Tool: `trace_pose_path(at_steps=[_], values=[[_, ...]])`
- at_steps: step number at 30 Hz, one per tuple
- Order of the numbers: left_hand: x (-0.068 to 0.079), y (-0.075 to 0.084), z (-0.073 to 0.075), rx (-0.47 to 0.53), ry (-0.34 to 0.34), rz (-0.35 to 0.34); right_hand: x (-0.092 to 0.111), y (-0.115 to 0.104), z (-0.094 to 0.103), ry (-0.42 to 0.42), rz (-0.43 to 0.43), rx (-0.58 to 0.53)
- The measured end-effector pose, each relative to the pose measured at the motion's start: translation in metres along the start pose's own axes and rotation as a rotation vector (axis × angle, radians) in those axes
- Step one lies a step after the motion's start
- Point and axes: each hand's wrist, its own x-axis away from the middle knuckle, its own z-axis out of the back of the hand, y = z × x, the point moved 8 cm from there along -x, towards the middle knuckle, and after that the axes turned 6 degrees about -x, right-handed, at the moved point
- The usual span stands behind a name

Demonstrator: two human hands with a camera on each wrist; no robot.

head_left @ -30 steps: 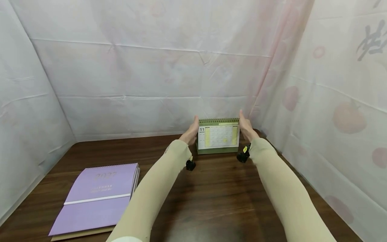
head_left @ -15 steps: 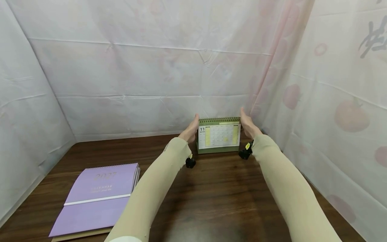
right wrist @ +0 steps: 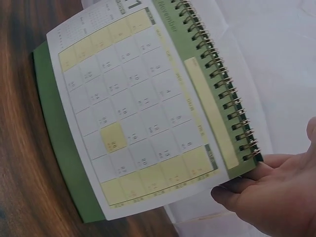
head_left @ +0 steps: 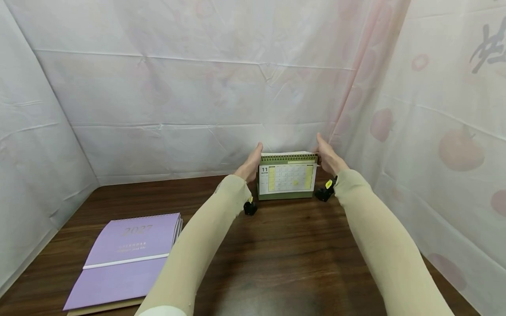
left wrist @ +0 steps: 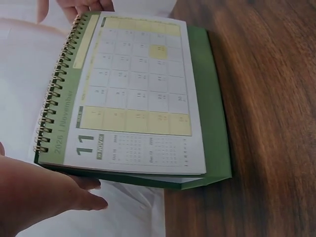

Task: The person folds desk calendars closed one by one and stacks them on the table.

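Note:
A green spiral-bound desk calendar [head_left: 288, 177] stands near the back of the table, turned to November 2026. At its left side is my left hand [head_left: 250, 166], thumb pointing up. In the left wrist view that hand's fingers [left wrist: 86, 200] stretch out loosely beside and behind the calendar's edge. My right hand [right wrist: 284, 197] is at the top right corner, with bent fingers reaching behind it and the thumb [right wrist: 311, 131] held apart. A thin white page edge [head_left: 292, 153] shows above the coil. The fingertips behind the calendar are partly hidden.
Purple 2027 calendars [head_left: 124, 254] lie stacked at the front left of the brown wooden table [head_left: 272, 254]. White patterned cloth [head_left: 197, 92] hangs close behind the desk calendar. More cloth [head_left: 435, 131] bounds the right side. Black wrist devices [head_left: 324, 192] sit under the sleeves.
My right hand has moved slightly up and right, its fingers now further behind the corner. A white page edge has appeared above the coil. The left hand has risen a little.

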Motion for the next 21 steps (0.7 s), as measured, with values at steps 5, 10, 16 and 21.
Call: trace_pose_path(at_steps=[5,10,16,21], values=[[0.002,0.009,-0.001,-0.016,0.017,-0.021,0.004,-0.006,0.001,-0.022,0.016,0.006],[0.003,0.017,-0.001,-0.015,0.023,-0.031,0.008,-0.013,0.000,-0.015,0.036,0.045],[0.002,0.025,0.000,0.015,0.027,-0.059,0.011,-0.021,-0.002,-0.006,0.059,0.046],[0.004,0.034,-0.005,0.074,-0.048,-0.149,0.015,-0.024,-0.001,-0.028,0.018,-0.010]])
